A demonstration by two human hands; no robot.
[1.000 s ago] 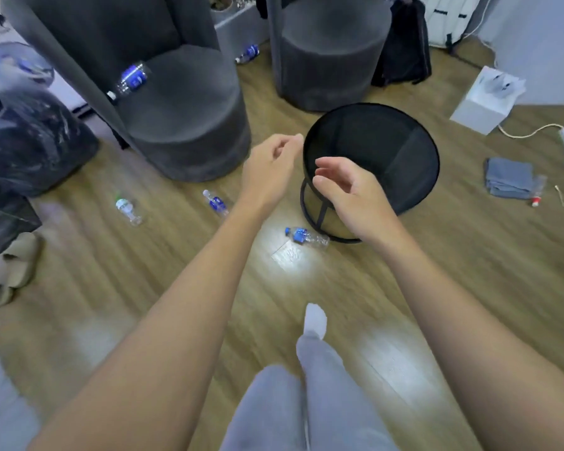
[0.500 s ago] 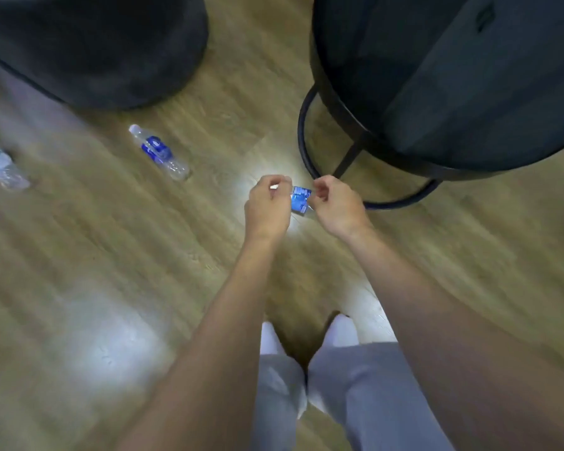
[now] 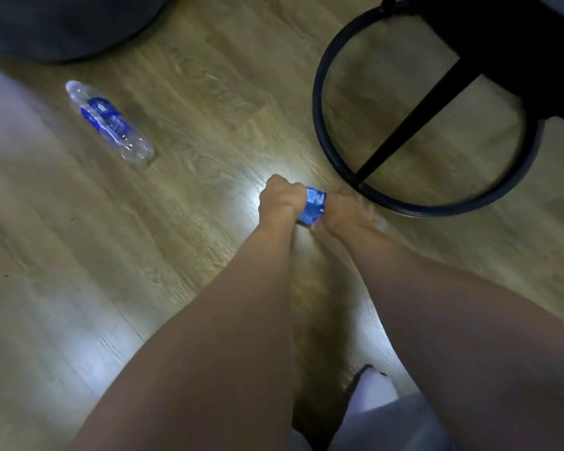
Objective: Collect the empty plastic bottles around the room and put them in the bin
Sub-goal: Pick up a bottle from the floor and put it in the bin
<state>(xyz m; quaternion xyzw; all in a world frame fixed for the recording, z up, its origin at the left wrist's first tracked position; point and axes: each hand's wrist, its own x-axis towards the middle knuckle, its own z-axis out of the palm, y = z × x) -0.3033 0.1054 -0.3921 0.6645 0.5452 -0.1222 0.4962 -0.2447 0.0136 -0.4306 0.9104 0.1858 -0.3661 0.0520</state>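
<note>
Both hands remain closed on the blue-labelled bottle [image 3: 314, 205], as half a second ago: the left hand [image 3: 282, 196] has its fingers curled round one end, and the right hand [image 3: 342, 209] is wrapped round the other. A second ago both were raised and empty. The bottle sits low, just beside the bin [image 3: 416, 113] base ring; contact with the floor [image 3: 192, 92] cannot be confirmed. The second bottle [image 3: 108, 120] lies unmoved, well apart to the left. The view is now closer.
</note>
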